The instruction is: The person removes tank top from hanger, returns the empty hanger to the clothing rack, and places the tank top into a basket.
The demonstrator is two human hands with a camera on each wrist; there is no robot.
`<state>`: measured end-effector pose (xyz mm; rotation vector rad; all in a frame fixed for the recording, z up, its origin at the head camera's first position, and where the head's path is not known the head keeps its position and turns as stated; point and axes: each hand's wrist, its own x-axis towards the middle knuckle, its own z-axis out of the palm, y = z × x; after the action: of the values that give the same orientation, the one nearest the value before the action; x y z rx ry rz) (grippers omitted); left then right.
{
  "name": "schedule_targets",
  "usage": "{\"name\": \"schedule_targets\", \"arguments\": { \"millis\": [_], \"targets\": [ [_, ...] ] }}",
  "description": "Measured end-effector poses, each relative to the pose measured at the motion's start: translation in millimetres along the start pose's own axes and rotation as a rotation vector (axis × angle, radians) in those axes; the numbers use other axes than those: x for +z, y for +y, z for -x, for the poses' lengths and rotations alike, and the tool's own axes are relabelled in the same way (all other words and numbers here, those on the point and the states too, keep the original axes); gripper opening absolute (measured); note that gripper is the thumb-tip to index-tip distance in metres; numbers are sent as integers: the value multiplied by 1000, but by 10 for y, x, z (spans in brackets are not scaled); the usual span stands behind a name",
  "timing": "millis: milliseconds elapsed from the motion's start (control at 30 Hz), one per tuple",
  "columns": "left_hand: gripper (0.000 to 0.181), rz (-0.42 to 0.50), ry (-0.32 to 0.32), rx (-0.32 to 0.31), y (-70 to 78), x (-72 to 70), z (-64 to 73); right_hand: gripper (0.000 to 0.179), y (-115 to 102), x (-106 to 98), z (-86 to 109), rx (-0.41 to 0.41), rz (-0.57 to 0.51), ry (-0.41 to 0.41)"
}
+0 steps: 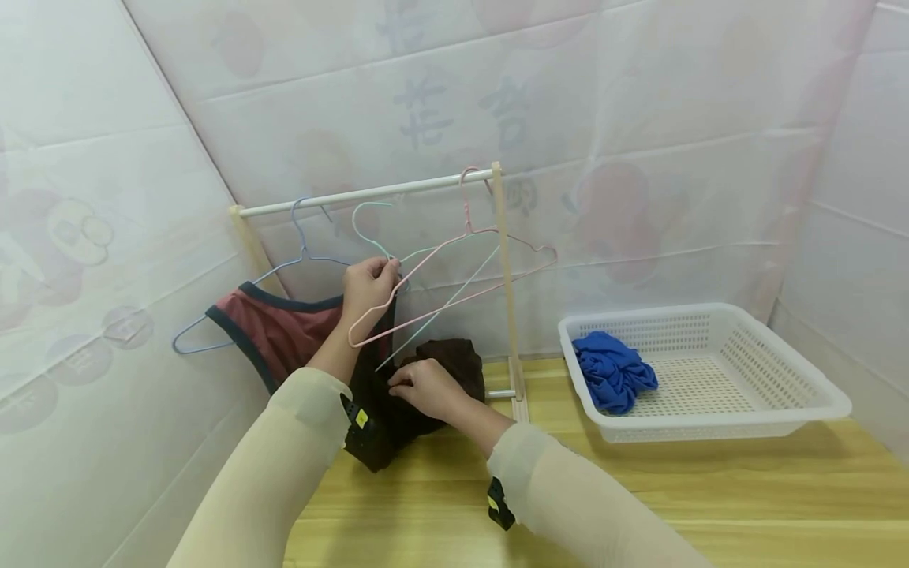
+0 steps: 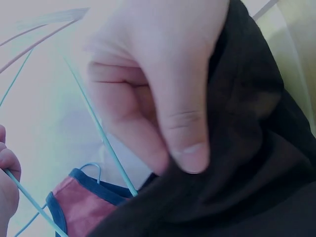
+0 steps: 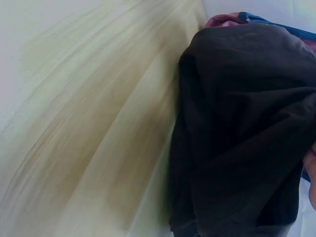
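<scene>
A mint-green clothes hanger (image 1: 364,236) is gripped near its neck by my left hand (image 1: 369,290). Its hook is just below the rail. My right hand (image 1: 428,389), lower down, pinches a dark brown or black garment (image 1: 458,361) near the hanger's lower bar. The cloth hangs bunched between my arms, down to the tabletop. Close up in the left wrist view, a thumb and finger pinch the dark garment (image 2: 256,163), while another hand holds the mint hanger (image 2: 105,140) at the edge. Folds of the dark garment (image 3: 247,123) fill the right wrist view's right side.
A small rack's white rail (image 1: 383,192) carries a blue hanger (image 1: 304,251) with a red, dark-trimmed sleeveless top (image 1: 298,331). A pink hanger (image 1: 466,214) hangs in front, by the rack's post (image 1: 507,284). Right of it, a white basket (image 1: 710,428) holds blue cloth (image 1: 612,375).
</scene>
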<state>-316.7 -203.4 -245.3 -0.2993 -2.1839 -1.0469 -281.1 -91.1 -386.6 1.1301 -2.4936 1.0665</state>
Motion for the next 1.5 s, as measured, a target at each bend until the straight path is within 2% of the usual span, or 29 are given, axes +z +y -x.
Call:
{"name": "schedule_targets", "arguments": {
  "millis": [233,567,733,967,1133,1233,1400,1500],
  "targets": [
    [29,38,18,-22,3,16,-46,11,10,69,46,-37,17,-49],
    [31,86,-7,-72,5,-45,-62,11,84,170,129,-13,49,-104],
    [37,57,-22,-63,2,-81,-100,11,146,150,142,4,42,-87],
    [37,8,-36,-33,40,-112,-149,12,271,112,169,69,6,-62],
    [34,23,-77,-56,52,-149,-197,13,382,112,215,114,-4,-56],
    [31,19,-75,-52,69,-175,-244,13,421,115,241,119,-3,-55],
    [31,-70,-53,-19,104,-227,-317,13,439,131,261,114,-16,-48],
    [31,-66,-79,-37,127,-261,-350,12,432,142,261,112,-24,-44]
  ]
}}
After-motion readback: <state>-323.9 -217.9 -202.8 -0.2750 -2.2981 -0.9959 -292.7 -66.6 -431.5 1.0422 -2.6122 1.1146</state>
